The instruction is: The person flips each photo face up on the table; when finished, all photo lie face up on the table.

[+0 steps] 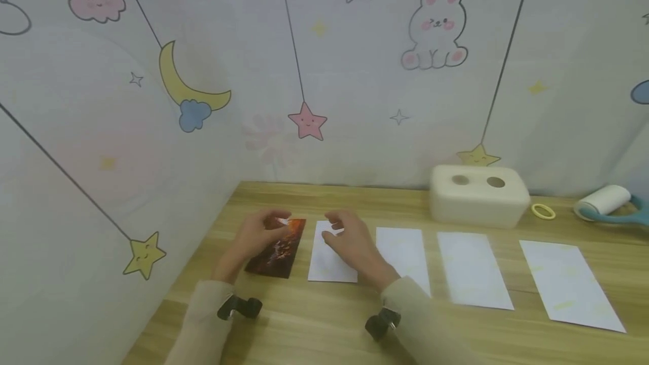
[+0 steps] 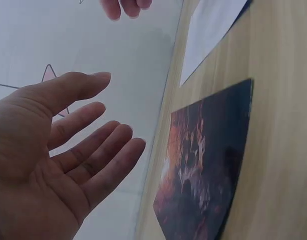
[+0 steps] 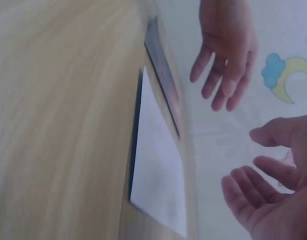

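A dark glossy picture card (image 1: 276, 258) with orange and brown tones lies at the left end of a row on the wooden table. Above it hovers my left hand (image 1: 257, 235), its fingers loosely bent and holding nothing; the left wrist view shows the hand (image 2: 68, 145) apart from the picture card (image 2: 203, 165). My right hand (image 1: 355, 244) hangs over a white card (image 1: 324, 266) beside the picture. In the right wrist view the right hand's fingers (image 3: 243, 195) are relaxed with nothing between them, and the white card (image 3: 158, 165) lies flat below.
Further right lie more white cards, one partly behind my right forearm (image 1: 403, 246), then another (image 1: 474, 269) and the last (image 1: 573, 286). Along the back stand a cream box (image 1: 479, 199) with two holes, a yellow ring (image 1: 543, 211), a white roll (image 1: 605, 201) and a blue-handled object (image 1: 623, 217).
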### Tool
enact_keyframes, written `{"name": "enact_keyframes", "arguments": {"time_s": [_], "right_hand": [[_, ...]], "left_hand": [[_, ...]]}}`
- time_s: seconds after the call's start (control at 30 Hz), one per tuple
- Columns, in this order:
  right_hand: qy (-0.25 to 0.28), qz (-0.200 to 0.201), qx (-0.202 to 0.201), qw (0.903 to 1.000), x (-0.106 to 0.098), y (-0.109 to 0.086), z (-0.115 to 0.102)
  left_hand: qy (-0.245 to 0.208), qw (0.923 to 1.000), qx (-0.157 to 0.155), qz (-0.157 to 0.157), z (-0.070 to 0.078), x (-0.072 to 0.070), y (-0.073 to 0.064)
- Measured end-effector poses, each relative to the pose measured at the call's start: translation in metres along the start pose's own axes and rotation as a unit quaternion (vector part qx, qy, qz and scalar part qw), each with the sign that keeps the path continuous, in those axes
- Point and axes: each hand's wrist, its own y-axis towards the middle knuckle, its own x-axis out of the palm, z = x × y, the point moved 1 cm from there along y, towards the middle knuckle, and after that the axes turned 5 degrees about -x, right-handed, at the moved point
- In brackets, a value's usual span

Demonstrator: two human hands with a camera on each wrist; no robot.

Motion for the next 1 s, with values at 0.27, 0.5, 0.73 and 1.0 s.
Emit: {"name": "enact_keyframes", "arguments": {"time_s": [0.27, 0.5, 0.73, 1.0], "right_hand": [[-0.022, 0.003, 0.026, 0.9994, -0.026, -0.007, 0.011], [-0.017, 0.003, 0.06, 0.998, -0.041, -0.014, 0.022], [-0.01, 0.017, 0.072, 0.9972, -0.049, -0.023, 0.032], [-0.028, 0.018, 0.061, 0.9976, -0.05, -0.025, 0.039]], "left_hand": [[-0.018, 0.9994, 0.015, -0.026, 0.016, 0.027, 0.002], [0.014, 0.9978, 0.038, -0.052, 0.027, 0.051, 0.002], [0.007, 0.9955, 0.056, -0.077, 0.039, 0.065, 0.006], [0.063, 0.9908, 0.028, -0.117, 0.043, 0.07, 0.002]]}}
